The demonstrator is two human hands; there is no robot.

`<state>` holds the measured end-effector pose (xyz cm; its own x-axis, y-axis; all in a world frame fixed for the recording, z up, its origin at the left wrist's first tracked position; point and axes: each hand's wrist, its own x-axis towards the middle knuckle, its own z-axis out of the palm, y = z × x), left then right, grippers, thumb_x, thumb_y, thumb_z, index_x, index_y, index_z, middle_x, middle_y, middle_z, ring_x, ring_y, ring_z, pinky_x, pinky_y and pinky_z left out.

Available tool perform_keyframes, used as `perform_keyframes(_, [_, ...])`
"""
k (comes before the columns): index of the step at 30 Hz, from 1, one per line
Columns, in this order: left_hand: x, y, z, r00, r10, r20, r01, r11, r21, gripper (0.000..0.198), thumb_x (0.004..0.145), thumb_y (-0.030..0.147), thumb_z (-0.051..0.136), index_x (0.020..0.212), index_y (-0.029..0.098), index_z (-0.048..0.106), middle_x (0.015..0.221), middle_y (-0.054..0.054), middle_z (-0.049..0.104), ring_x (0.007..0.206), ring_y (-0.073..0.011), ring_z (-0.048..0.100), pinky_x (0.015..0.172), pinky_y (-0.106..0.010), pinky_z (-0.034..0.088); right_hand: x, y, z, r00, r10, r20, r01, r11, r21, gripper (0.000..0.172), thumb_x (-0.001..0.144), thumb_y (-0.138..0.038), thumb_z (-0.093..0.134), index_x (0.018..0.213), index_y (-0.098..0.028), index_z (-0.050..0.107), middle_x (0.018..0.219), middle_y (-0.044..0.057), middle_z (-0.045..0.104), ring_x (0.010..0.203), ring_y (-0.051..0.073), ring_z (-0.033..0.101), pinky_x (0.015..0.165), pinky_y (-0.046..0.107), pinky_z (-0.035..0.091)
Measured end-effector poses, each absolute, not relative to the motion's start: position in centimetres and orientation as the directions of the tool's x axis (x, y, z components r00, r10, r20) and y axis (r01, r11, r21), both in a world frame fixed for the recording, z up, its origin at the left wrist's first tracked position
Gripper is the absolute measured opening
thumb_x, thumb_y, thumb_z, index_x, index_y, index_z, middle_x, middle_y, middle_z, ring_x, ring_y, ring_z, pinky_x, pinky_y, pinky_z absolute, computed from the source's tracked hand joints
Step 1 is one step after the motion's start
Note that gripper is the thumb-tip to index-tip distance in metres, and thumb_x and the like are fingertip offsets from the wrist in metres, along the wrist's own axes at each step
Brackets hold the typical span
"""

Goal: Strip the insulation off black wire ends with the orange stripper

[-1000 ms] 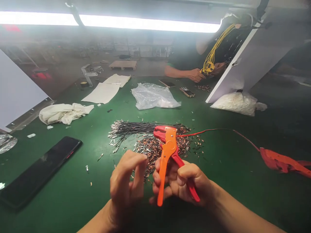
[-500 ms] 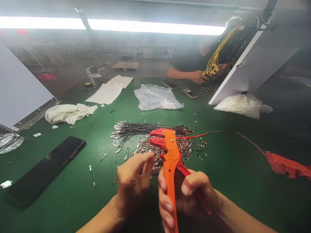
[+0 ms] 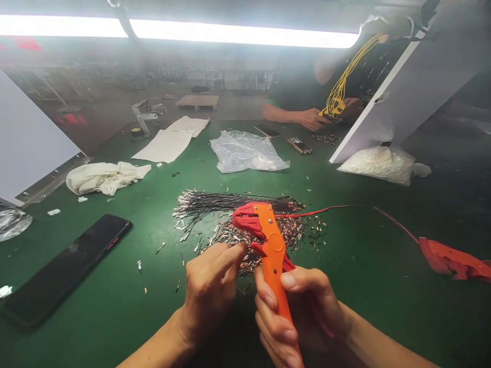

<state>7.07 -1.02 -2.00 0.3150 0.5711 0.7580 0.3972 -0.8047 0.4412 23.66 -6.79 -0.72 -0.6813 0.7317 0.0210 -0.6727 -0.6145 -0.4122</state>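
Has squeezed the orange pliers (image 3: 273, 245) tighter than half a second ago, closing up their red jaws and tilting them further left. Grips them in the right hand (image 3: 320, 299), in the air over the near middle of the surface (image 3: 368, 255), probably to keep the left hand (image 3: 209, 278) free. Curls that one closed just beside the jaws, fingertips pinched; cannot tell what, if anything, sits between. Has a heap of wire scraps (image 3: 295, 230) just beyond, then black wires (image 3: 230, 201) laid parallel, likely for easy picking. Leaves a phone (image 3: 69, 271) toward the left edge, seemingly out of the way, and a clear bag (image 3: 245, 151) toward the far edge.
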Motion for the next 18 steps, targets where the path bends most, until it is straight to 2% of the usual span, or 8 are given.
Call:
perform_keyframes(4, [7.1, -1.0, -1.9, 0.316, 0.569, 0.759, 0.403, -0.805, 0.435, 0.018, 0.085, 0.003, 0.060, 0.094, 0.018, 0.064, 0.073, -0.001, 0.070, 0.060, -0.0104, 0.065, 0.057, -0.020, 0.051, 23.4, -6.8, -1.2, -0.657, 0.754, 0.010, -0.687, -0.594, -0.418, 0.038, 0.088, -0.052, 0.048, 0.079, -0.016, 0.055, 0.050, -0.003, 0.052, 0.036, 0.011, 0.053, 0.039, 0.022, 0.049])
perform_keyframes(8, [7.2, -0.9, -2.1, 0.296, 0.609, 0.736, 0.426, -0.774, 0.469, 0.014, 0.086, 0.008, 0.061, 0.095, 0.018, 0.065, 0.076, -0.001, 0.072, 0.062, -0.0102, 0.066, 0.060, -0.019, 0.052, 23.1, -6.7, -2.1, -0.554, 0.832, -0.009, -0.767, -0.515, -0.382, 0.045, 0.097, -0.049, 0.036, 0.075, -0.016, 0.056, 0.041, -0.006, 0.045, 0.028, 0.008, 0.043, 0.031, 0.015, 0.038])
perform_keyframes(12, [7.3, -0.9, -2.0, 0.296, 0.656, 0.694, 0.503, -0.725, 0.470, 0.010, 0.089, 0.012, 0.057, 0.090, 0.017, 0.065, 0.074, -0.001, 0.072, 0.057, -0.0088, 0.064, 0.056, -0.018, 0.049, 22.9, -6.7, -2.5, -0.531, 0.846, -0.044, -0.756, -0.497, -0.425, 0.050, 0.099, -0.052, 0.031, 0.072, -0.016, 0.054, 0.038, -0.007, 0.041, 0.026, 0.007, 0.038, 0.028, 0.013, 0.031])
perform_keyframes(14, [7.3, -0.9, -1.9, 0.319, 0.665, 0.676, 0.535, -0.715, 0.450, 0.011, 0.090, 0.014, 0.055, 0.087, 0.017, 0.065, 0.070, 0.000, 0.070, 0.055, -0.0087, 0.062, 0.054, -0.018, 0.047, 23.0, -6.8, -2.2, -0.541, 0.839, -0.060, -0.739, -0.509, -0.442, 0.047, 0.096, -0.054, 0.037, 0.076, -0.016, 0.056, 0.043, -0.005, 0.047, 0.030, 0.009, 0.046, 0.032, 0.015, 0.038])
perform_keyframes(16, [7.3, -0.8, -1.9, 0.336, 0.663, 0.669, 0.555, -0.714, 0.427, 0.012, 0.091, 0.015, 0.054, 0.086, 0.017, 0.065, 0.069, 0.000, 0.070, 0.056, -0.0093, 0.062, 0.055, -0.019, 0.046, 23.2, -6.8, -1.8, -0.551, 0.830, -0.091, -0.712, -0.524, -0.468, 0.042, 0.092, -0.053, 0.046, 0.084, -0.014, 0.058, 0.055, 0.000, 0.057, 0.041, 0.014, 0.058, 0.042, 0.023, 0.050])
perform_keyframes(18, [7.2, -0.7, -2.1, 0.357, 0.655, 0.666, 0.571, -0.717, 0.400, 0.012, 0.091, 0.014, 0.054, 0.086, 0.017, 0.065, 0.070, 0.000, 0.070, 0.059, -0.0101, 0.063, 0.057, -0.021, 0.045, 23.6, -6.7, -1.2, -0.542, 0.834, -0.106, -0.693, -0.515, -0.504, 0.040, 0.089, -0.052, 0.050, 0.091, -0.013, 0.060, 0.066, 0.004, 0.063, 0.055, 0.019, 0.066, 0.055, 0.032, 0.055])
